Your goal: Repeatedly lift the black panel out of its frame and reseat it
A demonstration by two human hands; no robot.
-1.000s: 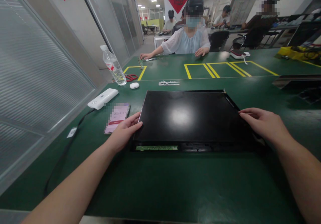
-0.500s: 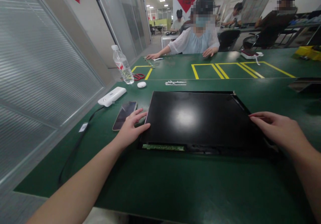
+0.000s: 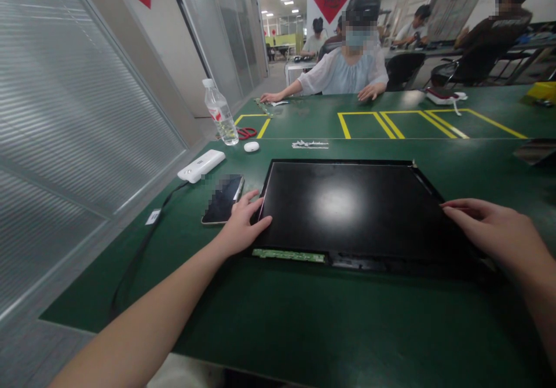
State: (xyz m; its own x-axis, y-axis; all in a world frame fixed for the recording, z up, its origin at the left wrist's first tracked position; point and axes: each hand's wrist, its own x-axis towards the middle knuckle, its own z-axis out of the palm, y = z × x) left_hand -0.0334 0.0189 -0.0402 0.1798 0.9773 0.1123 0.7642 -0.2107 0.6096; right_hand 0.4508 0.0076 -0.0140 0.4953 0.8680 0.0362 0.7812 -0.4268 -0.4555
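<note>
A large black flat panel (image 3: 347, 208) lies face up on the green table (image 3: 304, 324), with a thin green circuit strip (image 3: 289, 255) along its near edge. My left hand (image 3: 243, 223) rests at the panel's left edge, thumb on the panel's near-left corner and fingers spread beside it. My right hand (image 3: 490, 231) lies flat over the right edge, fingers stretched out. Neither hand is closed round anything.
Left of the panel lie a dark phone (image 3: 223, 198), a white power bank (image 3: 201, 165) with a black cable (image 3: 139, 255), a water bottle (image 3: 220, 116), red scissors (image 3: 247, 133) and a small white case (image 3: 251, 146). Another person (image 3: 347, 69) sits opposite; others sit behind.
The phone's screen has gone dark. My left hand's fingers have spread apart at the panel's left edge. My view has shifted a little; the panel stays flat.
</note>
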